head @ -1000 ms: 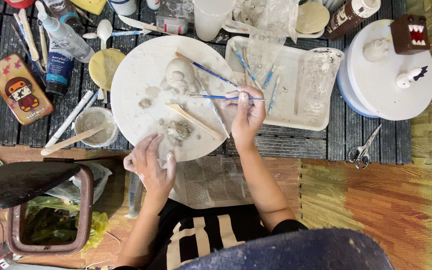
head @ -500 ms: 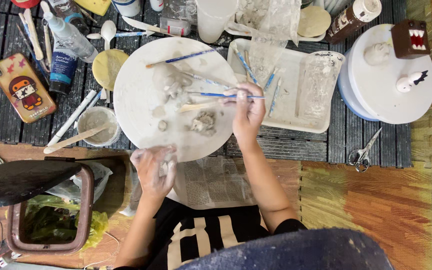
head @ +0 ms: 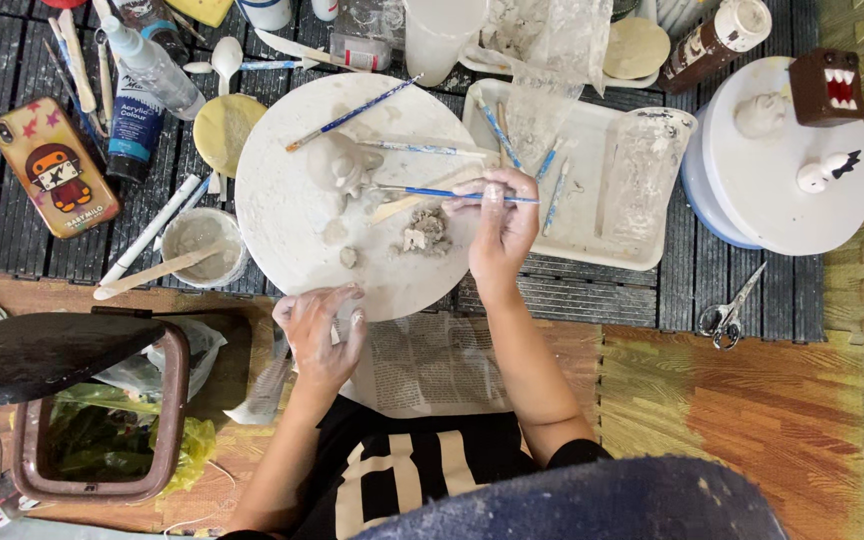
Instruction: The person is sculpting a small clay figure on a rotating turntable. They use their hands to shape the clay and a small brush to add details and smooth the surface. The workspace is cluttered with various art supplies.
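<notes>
Brush on the clay, board turned round

The right hand point(head: 500, 222) pinches a thin blue brush point(head: 452, 194), tip aimed at the small clay figure point(head: 340, 165) near the middle of the round white board point(head: 282, 230). Since a second ago the board has turned, carrying the clay crumbs point(head: 422, 232) towards the right hand. The left hand point(head: 320, 328), loosely curled and holding nothing, rests at the board's near rim, just off it

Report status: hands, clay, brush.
Right hand grips blue brush, tip near clay figure. Left hand on round board edge. Clay crumbs beside the figure.
</notes>
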